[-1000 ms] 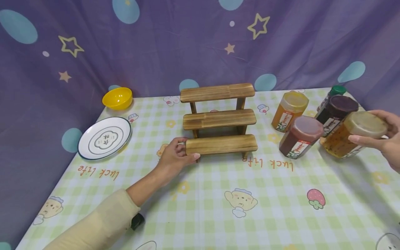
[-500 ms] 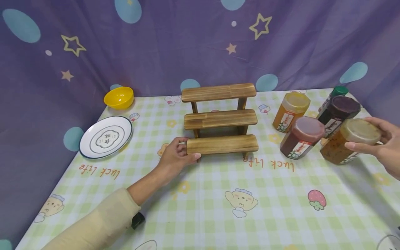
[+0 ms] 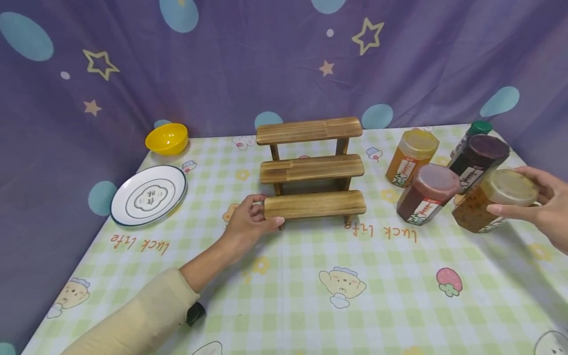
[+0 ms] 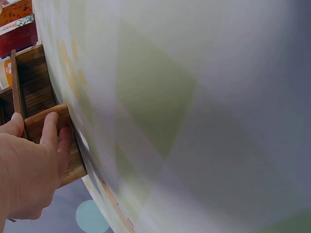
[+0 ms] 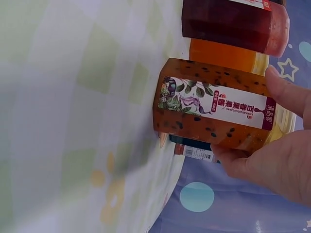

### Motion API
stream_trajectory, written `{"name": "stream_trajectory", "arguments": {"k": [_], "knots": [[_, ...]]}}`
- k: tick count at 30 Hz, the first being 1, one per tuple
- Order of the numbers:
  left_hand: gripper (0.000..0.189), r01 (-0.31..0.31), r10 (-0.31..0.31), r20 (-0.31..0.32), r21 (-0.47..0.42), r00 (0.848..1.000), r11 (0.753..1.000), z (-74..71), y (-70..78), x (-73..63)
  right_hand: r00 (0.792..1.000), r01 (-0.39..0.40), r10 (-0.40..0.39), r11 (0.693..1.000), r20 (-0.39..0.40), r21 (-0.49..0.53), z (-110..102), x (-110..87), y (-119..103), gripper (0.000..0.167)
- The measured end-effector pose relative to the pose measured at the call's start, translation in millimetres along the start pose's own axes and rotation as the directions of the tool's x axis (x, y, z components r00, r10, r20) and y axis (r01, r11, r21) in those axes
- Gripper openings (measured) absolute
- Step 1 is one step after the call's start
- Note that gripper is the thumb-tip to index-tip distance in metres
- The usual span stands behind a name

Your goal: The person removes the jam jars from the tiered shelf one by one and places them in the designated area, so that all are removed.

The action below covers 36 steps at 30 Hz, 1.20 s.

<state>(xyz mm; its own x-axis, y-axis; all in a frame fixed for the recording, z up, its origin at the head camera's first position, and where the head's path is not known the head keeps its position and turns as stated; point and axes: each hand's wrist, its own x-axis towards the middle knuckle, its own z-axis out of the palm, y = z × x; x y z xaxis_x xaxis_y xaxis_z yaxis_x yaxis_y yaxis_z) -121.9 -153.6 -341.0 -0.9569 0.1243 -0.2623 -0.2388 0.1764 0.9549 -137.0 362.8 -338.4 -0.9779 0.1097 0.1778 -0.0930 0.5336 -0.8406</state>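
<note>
My left hand (image 3: pixel 250 222) grips the left end of the lowest step of a three-tier wooden display stand (image 3: pixel 312 170); in the left wrist view the fingers wrap the edge of that wooden step (image 4: pixel 36 124). At the right, my right hand (image 3: pixel 548 209) holds a jar of orange jam with dark seeds (image 3: pixel 479 209) around its upper part, thumb on the near side. The right wrist view shows the label of this jam jar (image 5: pixel 218 104) and its base close to the tablecloth. Beside it stand a dark red jam jar (image 3: pixel 426 197) and a dark purple jar (image 3: pixel 477 160).
An amber jar (image 3: pixel 410 160) stands behind the red one, and a green-capped bottle (image 3: pixel 479 129) at the back right. On the left are a white plate (image 3: pixel 126 202) and a yellow bowl (image 3: pixel 167 140). A purple curtain (image 3: pixel 222 74) hangs behind the checked tablecloth (image 3: pixel 390 296).
My right hand has brought the seeded jam jar down and slightly towards me, mostly in the first half second. The left hand stays on the stand.
</note>
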Motion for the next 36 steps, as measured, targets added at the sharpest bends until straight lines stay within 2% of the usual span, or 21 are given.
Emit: {"name": "stream_trajectory", "arguments": {"k": [4, 7, 9, 14, 17, 20, 24, 26, 28, 30, 32, 33, 36], "knots": [[0.072, -0.001, 0.002, 0.004, -0.016, 1.000, 1.000, -0.2, -0.4, 0.5, 1.000, 0.020, -0.020, 1.000, 0.014, 0.015, -0.1, -1.1, -1.1, 0.071], [0.072, -0.003, 0.004, 0.004, -0.019, 1.000, 1.000, -0.8, -0.4, 0.7, 0.999, 0.035, -0.036, 0.999, 0.030, 0.033, -1.3, 1.1, 7.2, 0.072], [0.072, -0.005, 0.005, 0.004, -0.023, 1.000, 1.000, -1.1, -0.8, 0.7, 0.997, 0.054, -0.056, 0.998, 0.044, 0.039, -3.6, 5.7, 22.6, 0.074], [0.071, -0.007, 0.007, 0.005, -0.032, 1.000, 0.999, -1.4, -1.7, 0.0, 0.994, 0.090, -0.094, 0.992, 0.050, 0.086, -12.3, 25.2, 77.8, 0.082], [0.071, -0.006, 0.006, 0.002, -0.030, 1.000, 1.000, -1.4, -2.1, -0.7, 0.997, 0.076, -0.077, 0.993, 0.008, 0.091, -15.3, 30.8, 87.8, 0.082], [0.072, -0.006, 0.006, -0.006, 0.004, 1.000, 1.000, -1.8, -2.0, -1.6, 0.993, 0.084, -0.084, 0.996, -0.082, 0.000, -12.1, 27.8, 69.8, 0.074], [0.073, -0.014, 0.016, -0.023, 0.083, 1.000, 0.996, -2.0, -0.5, -3.3, 0.983, 0.136, -0.141, 0.990, -0.117, -0.048, -1.0, 13.9, 8.5, 0.057], [0.073, -0.021, 0.025, -0.032, 0.149, 0.999, 0.989, -2.2, 1.0, -4.7, 0.981, 0.168, -0.171, 0.985, -0.087, -0.045, 5.6, 6.6, -23.7, 0.052], [0.075, -0.028, 0.038, -0.040, 0.221, 0.998, 0.975, -2.9, 4.2, -6.9, 0.982, 0.185, -0.189, 0.978, -0.029, -0.095, 9.6, 0.7, -46.8, 0.051], [0.078, -0.041, 0.065, -0.059, 0.338, 0.996, 0.940, -4.3, 9.5, -11.0, 0.982, 0.189, -0.185, 0.967, 0.040, -0.169, 12.7, -2.9, -62.6, 0.053], [0.083, -0.063, 0.107, -0.065, 0.477, 0.992, 0.877, -6.3, 16.7, -16.7, 0.975, 0.214, -0.188, 0.938, 0.120, -0.272, 14.6, -5.5, -74.1, 0.056], [0.086, -0.073, 0.128, -0.062, 0.551, 0.990, 0.832, -7.5, 20.9, -20.2, 0.970, 0.228, -0.186, 0.918, 0.155, -0.324, 16.0, -6.2, -78.9, 0.058], [0.090, -0.091, 0.186, -0.043, 0.751, 0.982, 0.654, -11.4, 32.4, -31.7, 0.957, 0.270, -0.189, 0.858, 0.221, -0.436, 21.0, -7.2, -89.0, 0.061]]}}
